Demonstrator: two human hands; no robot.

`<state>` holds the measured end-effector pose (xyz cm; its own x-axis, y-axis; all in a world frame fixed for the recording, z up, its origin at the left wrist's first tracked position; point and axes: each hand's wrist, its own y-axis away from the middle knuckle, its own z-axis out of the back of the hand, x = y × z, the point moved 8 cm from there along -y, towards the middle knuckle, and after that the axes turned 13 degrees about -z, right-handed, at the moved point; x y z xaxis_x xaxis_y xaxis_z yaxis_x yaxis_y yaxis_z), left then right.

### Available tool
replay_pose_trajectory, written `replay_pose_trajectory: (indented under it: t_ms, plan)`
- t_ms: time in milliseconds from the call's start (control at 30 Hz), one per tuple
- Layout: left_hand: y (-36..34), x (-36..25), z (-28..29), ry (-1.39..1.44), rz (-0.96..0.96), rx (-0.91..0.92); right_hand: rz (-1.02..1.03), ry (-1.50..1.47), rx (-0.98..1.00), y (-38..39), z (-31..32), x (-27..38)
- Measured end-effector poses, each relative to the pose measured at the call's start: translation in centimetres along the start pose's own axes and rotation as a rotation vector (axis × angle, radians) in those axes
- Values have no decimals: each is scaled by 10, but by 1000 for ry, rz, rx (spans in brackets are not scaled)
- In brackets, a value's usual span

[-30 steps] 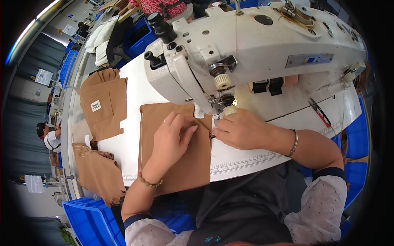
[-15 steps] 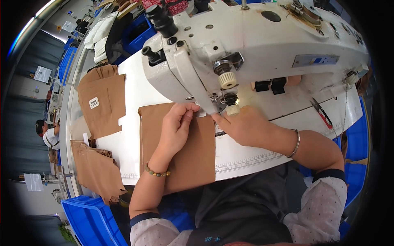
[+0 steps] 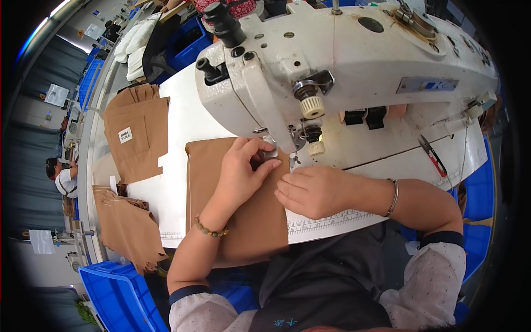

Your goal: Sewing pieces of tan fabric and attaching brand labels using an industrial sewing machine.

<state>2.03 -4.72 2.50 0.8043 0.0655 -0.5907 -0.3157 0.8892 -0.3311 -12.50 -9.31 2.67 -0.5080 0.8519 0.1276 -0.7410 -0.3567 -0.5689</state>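
A brown fabric panel (image 3: pixel 207 166) lies on the white sewing table, its upper right corner beside the presser foot (image 3: pixel 293 161) of a large white sewing machine (image 3: pixel 354 61). Over the panel's upper part is my left hand (image 3: pixel 243 169), fingers bent toward a small shiny piece below the machine head and thumb apart from them on the cloth. At the panel's right edge, just in front of the presser foot, my right hand (image 3: pixel 312 191) is closed, fingertips together on the cloth edge. The fingers partly hide that edge.
Brown pieces with a white label (image 3: pixel 126 135) and more brown cut pieces (image 3: pixel 130 227) lie at the left. Red-handled thread snips (image 3: pixel 434 157) rest at the right. Blue crates (image 3: pixel 119 293) stand below the table. A person (image 3: pixel 66 177) sits far left.
My right hand has come away from behind the presser foot, toward me and left, onto the panel's edge. My left thumb has spread away from its fingers. The panel has hardly shifted.
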Motion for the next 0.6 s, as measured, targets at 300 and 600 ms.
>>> replay_pose_trajectory:
  t_ms: [300,600]
  plan:
    - [0,0,0,-36,-52,22,-16,178,-95,0,-2,3]
    - [3,-20,4,-186,-249,21,34,179,-66,4,-8,11]
